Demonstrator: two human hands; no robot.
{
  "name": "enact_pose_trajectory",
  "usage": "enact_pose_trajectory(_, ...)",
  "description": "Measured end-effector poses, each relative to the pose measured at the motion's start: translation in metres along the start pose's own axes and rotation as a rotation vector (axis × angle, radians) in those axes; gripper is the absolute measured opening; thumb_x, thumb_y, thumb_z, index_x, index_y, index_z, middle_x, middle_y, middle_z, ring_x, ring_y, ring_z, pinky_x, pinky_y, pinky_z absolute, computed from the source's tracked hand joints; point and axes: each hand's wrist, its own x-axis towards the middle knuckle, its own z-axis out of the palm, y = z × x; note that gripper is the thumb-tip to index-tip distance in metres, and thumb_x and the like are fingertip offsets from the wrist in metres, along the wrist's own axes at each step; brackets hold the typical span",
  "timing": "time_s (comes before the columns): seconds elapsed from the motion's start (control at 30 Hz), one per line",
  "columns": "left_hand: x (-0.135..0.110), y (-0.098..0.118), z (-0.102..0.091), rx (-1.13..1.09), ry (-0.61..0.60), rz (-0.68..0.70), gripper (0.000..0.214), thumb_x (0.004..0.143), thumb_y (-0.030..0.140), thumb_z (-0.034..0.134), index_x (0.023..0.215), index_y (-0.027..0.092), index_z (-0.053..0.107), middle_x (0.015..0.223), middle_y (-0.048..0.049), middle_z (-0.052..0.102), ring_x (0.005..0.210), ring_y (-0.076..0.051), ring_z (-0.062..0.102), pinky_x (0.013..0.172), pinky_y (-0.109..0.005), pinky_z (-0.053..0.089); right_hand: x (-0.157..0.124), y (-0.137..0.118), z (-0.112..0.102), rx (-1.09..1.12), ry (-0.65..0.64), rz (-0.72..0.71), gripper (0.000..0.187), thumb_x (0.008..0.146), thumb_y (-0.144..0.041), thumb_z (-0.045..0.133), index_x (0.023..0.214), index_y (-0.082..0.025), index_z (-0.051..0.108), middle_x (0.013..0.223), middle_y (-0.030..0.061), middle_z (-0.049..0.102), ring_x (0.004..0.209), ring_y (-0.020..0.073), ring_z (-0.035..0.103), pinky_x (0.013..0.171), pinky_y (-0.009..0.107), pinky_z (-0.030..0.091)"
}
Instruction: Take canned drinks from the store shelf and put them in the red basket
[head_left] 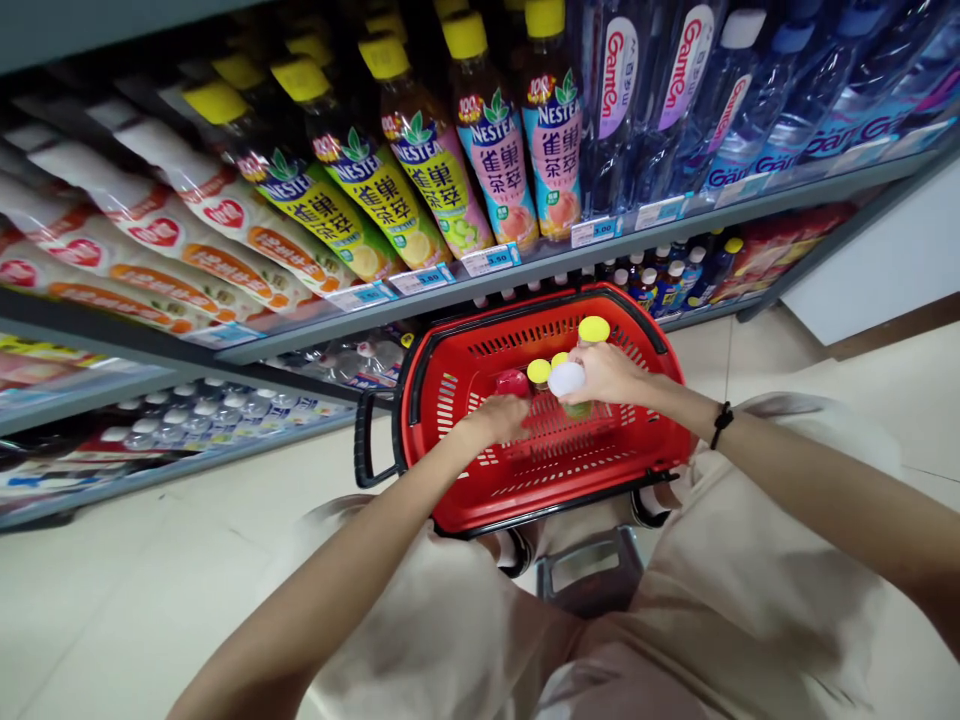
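Observation:
A red shopping basket point(442, 500) with black rims and handles stands on the floor between my knees. Inside it my right hand point(607, 378) is closed around the top of a bottle with a white cap point(566, 378). Bottles with yellow caps point(594, 328) stand upright near that hand. A smaller yellow cap point(538, 372) shows just to the left. My left hand point(501, 418) reaches into the basket's left half, beside a red-topped item point(512, 381). Its fingers are blurred and partly hidden, so its grip does not show.
A shelf edge with price tags point(491, 258) runs above the basket's far side, holding iced tea bottles point(442, 150), white-capped milky drinks point(217, 215) and water bottles point(682, 90). Small bottles point(172, 428) fill the lower shelf. A grey stool-like frame point(589, 570) is below me.

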Motion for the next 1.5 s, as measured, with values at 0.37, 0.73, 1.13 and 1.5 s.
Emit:
enact_pose_trajectory(0.37,-0.028,0.010,-0.021,0.163,-0.080,-0.103,0.042,0.100,0.030,0.064,0.131,0.003,0.068,0.133,-0.0316,0.067,0.125,-0.043,0.066,0.105,-0.050,0.051,-0.011,0.065,0.029,-0.296,-0.078,0.266,0.057,0.080,-0.043,0.087,0.121,-0.009,0.066,0.128,0.0200,0.066,0.112,0.0320,0.069,0.088,0.035,0.052)
enact_pose_trajectory(0.73,-0.049,0.012,-0.027,0.105,-0.031,-0.094,0.042,0.098,0.031,0.063,0.128,0.003,0.073,0.128,-0.0311,0.070,0.120,-0.043,0.069,0.101,-0.046,0.052,-0.010,0.078,0.043,-0.345,-0.121,0.379,0.051,0.090,-0.039,0.079,0.127,-0.008,0.062,0.129,0.0213,0.067,0.117,0.0290,0.069,0.088,0.031,0.051)
enact_pose_trajectory(1.13,-0.044,0.007,-0.023,0.016,0.062,-0.091,0.036,0.092,0.027,0.071,0.118,0.004,0.077,0.117,-0.0318,0.074,0.115,-0.044,0.071,0.099,-0.050,0.053,-0.013,0.064,0.035,-0.422,-0.200,0.375,0.049,0.099,-0.032,0.068,0.139,-0.007,0.056,0.134,0.0274,0.066,0.125,0.0328,0.067,0.096,0.034,0.052)
enact_pose_trajectory(1.5,-0.044,0.018,-0.038,0.140,0.127,-0.037,0.044,0.095,0.022,0.059,0.131,-0.001,0.071,0.132,-0.0316,0.069,0.125,-0.043,0.068,0.105,-0.051,0.054,0.001,0.039,-0.087,-0.284,0.147,0.426,0.023,0.095,-0.028,0.060,0.083,-0.014,0.075,0.089,0.0150,0.079,0.089,0.0262,0.076,0.076,0.027,0.052)
